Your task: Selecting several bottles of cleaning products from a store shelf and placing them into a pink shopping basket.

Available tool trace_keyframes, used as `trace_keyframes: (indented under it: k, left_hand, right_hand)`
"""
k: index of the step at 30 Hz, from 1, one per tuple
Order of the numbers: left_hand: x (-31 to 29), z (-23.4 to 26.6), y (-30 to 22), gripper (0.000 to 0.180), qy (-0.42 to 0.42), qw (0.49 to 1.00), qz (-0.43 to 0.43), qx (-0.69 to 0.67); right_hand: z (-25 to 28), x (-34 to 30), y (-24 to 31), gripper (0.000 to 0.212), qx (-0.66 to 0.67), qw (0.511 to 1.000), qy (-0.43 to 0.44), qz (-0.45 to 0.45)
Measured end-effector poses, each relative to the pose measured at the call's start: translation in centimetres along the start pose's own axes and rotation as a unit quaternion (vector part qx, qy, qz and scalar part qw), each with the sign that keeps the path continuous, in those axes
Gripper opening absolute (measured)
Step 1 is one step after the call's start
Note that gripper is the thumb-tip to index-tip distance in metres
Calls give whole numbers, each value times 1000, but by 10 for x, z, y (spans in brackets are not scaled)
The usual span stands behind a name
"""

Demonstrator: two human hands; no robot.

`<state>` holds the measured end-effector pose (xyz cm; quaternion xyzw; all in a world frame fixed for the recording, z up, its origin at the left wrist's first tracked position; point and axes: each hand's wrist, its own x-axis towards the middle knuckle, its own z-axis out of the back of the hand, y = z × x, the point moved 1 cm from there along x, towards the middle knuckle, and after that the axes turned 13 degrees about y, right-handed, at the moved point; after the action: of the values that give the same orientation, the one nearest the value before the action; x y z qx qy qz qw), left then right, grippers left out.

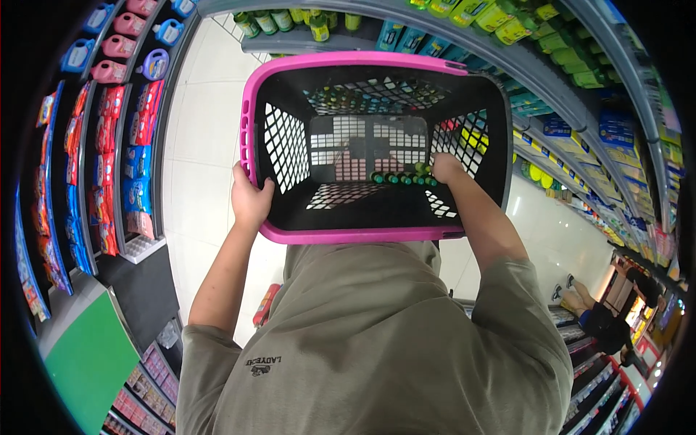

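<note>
In front of my body is a deep black shopping basket (377,212) with lattice walls and a pink rim. My left hand (252,197) is closed on the left side of that rim, thumb toward the inside. Small bottles (403,178) with green caps lie in a row on the basket's bottom, toward the right. My right hand (446,169) reaches down inside, at the right end of this row. Its fingers are curled and partly hidden, so whatever they hold, if anything, cannot be made out.
Shelves at the left carry pink jugs (118,46), blue jugs and red bags (109,134). Green bottles (482,20) and boxes (562,134) fill the shelves ahead and right. A green panel (90,359) stands lower left. Another person (607,322) is at the far right.
</note>
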<state>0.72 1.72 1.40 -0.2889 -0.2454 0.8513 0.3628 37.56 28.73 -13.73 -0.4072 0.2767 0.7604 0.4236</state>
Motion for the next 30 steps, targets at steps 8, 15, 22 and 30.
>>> trace_keyframes:
  k: [8, 15, 22, 30]
  left_hand:
    - [-2, 0, 10, 63, 0, 1000, 4, -1]
    - [-1, -2, 15, 65, -8, 1000, -23, -5]
    - [2, 0, 12, 63, 6, 1000, -24, -3]
    - [8, 0, 14, 62, -6, 1000, -28, 5]
  right_hand:
    - [71, -135, 30, 40, 70, 876, -464, 114]
    - [31, -182, -39, 60, 129, 804, -531, -235]
    - [3, -185, -24, 64, 335, 840, -369, -212]
    - [-3, -181, -26, 60, 332, 836, -370, -230]
